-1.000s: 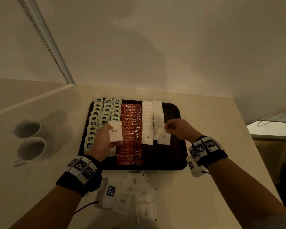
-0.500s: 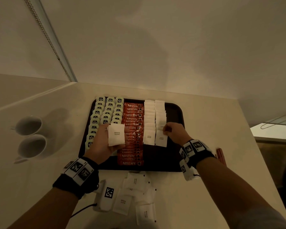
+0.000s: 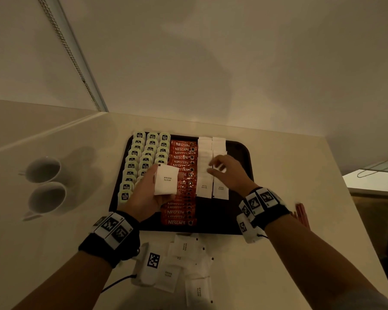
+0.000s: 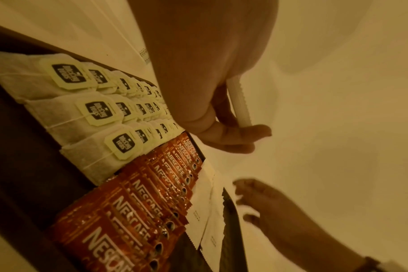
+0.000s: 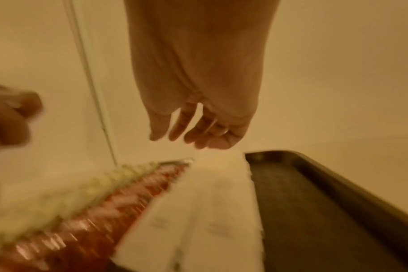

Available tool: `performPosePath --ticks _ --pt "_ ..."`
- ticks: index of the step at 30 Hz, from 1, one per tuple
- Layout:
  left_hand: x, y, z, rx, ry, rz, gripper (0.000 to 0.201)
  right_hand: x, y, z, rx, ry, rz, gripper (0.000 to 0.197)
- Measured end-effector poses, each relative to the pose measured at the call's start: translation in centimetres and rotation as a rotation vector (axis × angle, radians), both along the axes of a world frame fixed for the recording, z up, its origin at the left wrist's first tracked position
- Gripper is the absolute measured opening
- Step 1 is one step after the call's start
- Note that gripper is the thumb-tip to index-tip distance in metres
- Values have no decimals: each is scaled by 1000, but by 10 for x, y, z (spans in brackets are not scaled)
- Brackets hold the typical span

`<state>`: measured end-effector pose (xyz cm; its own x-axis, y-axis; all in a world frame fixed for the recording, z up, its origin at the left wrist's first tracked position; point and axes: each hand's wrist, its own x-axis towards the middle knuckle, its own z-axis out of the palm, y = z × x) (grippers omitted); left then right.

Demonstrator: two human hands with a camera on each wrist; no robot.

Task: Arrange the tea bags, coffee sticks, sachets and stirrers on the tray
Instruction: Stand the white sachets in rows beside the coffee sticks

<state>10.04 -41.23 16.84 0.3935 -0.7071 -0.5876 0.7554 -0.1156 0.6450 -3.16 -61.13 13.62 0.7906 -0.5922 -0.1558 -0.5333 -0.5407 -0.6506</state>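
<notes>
Where half a second ago our right hand (image 3: 227,173) pinched a sachet onto the right-hand sachet row (image 3: 220,171), head view now shows it lifted, fingers loose, holding nothing. That sachet lies on the tray (image 3: 240,151), so the next one is due. Left wrist: our left hand (image 4: 221,110) grips a stack of white sugar sachets (image 4: 239,104) over the tea bags (image 4: 82,110). Right wrist, blurred: fingers (image 5: 198,127) spread above the rows.

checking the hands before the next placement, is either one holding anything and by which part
The left hand holds white sugar sachets by their near edge. The right hand holds nothing.
</notes>
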Motion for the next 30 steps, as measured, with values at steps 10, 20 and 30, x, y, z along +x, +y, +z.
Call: performPosePath --ticks 10,20,30 --pt "-4 -7 9 -60 -60 -58 46 51 42 65 191 -139 285 8" --pt "5 -4 8 -75 -271 142 21 38 37 89 587 -140 189 36" --pt "7 -10 13 -21 -636 -13 19 37 48 76 526 -233 124 21"
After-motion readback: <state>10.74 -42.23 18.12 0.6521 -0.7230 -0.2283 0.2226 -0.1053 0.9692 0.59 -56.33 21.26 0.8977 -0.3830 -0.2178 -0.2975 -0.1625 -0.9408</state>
